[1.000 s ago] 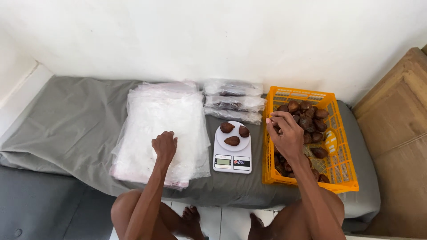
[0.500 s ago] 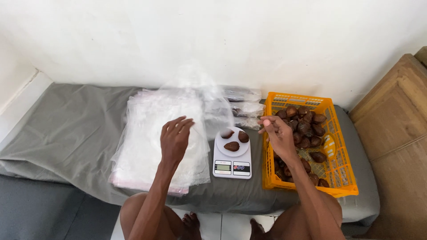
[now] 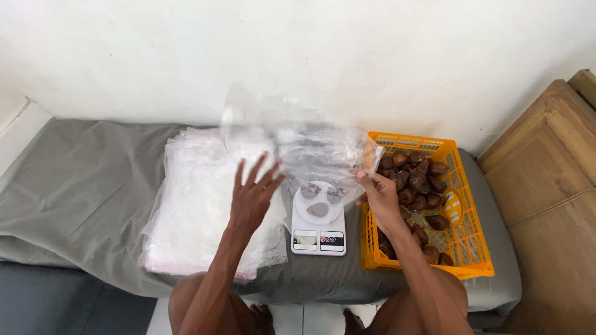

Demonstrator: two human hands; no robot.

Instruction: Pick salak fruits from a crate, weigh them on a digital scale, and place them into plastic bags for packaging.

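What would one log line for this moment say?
left hand: open, fingers spread, at clear plastic bag | right hand: pinching bag's edge | bag above white kitchen scale | beside: orange plastic crate

Clear plastic bag (image 3: 298, 149) now lifted above the scale (image 3: 318, 218), right hand (image 3: 380, 197) moved from the basket (image 3: 428, 205)

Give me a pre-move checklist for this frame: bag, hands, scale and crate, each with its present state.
1. Clear plastic bag lifted off the stack of bags: ok.
2. Right hand pinching the bag's edge: ok.
3. Left hand gripping the bag: not ok, fingers spread, flat against it.
4. Bag mouth open: cannot tell, blurred.
5. Brown fruits resting on the white scale: ok, seen through the bag.
6. Orange crate beside the right hand, holding fruit: ok.
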